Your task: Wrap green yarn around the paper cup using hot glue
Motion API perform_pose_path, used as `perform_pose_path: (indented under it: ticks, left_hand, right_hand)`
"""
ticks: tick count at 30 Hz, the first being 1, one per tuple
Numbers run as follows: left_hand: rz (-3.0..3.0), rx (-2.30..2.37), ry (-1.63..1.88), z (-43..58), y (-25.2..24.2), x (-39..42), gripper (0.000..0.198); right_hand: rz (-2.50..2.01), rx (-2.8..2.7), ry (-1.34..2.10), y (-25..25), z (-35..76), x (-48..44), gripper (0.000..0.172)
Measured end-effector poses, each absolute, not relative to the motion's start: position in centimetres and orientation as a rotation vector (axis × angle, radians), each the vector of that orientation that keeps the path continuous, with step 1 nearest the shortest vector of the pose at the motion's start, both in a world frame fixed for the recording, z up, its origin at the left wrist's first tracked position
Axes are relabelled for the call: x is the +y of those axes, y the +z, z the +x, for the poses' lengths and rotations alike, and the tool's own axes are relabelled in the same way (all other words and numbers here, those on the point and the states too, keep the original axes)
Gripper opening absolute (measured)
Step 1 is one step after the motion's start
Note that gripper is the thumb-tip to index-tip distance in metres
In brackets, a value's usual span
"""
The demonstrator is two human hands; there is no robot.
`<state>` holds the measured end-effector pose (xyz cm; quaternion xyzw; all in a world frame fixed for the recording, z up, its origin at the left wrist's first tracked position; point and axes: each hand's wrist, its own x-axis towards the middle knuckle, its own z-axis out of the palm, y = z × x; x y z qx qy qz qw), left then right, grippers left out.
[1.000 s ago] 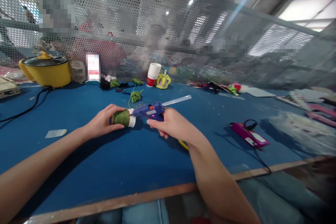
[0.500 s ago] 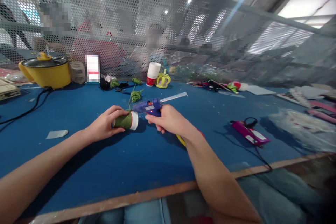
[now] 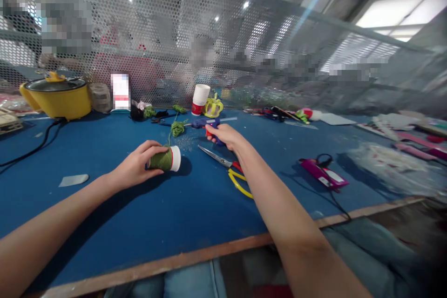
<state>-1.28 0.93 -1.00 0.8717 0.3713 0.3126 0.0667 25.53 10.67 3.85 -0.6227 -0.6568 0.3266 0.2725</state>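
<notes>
Head view: left fingers (image 3: 154,151) grip yarn-wrapped cup (image 3: 163,161); right fingers (image 3: 217,131) grip glue gun (image 3: 205,123) beyond scissors (image 3: 229,165).

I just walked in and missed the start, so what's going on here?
A person holds a cup wrapped in green yarn on its side in the left hand. The right hand holds a blue glue gun apart from the cup, its nozzle near a small green yarn bundle. A strand runs from the cup toward that bundle. Scissors lie on the table, partly hidden by the right forearm.
</notes>
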Motion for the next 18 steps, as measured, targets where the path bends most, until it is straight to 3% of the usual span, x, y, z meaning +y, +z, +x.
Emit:
perform_pose_path:
  ticks: [5,10,12,15,18]
  left_hand:
    - [2.637,1.097,0.954,-1.2,-0.8,0.8,0.043]
    - [2.675,1.054,0.965,-1.1,-0.8,0.7,0.042]
    - [2.697,1.033,0.966,-1.0,-0.8,0.6,0.043]
    - [2.735,0.992,0.962,-0.8,-0.8,0.4,0.044]
    - [2.774,0.931,0.953,-0.7,-0.7,0.2,0.046]
  right_hand:
    - [-1.833,-1.811,0.740,1.7,26.2,12.2,0.038]
    - [-1.841,-1.865,0.482,2.7,24.6,11.3,0.026]
    - [-1.748,-1.940,0.479,3.4,23.0,10.0,0.034]
    - [-1.416,-2.132,0.916,3.7,20.2,7.6,0.052]
    - [-1.263,-2.070,1.293,3.1,18.1,6.1,0.058]
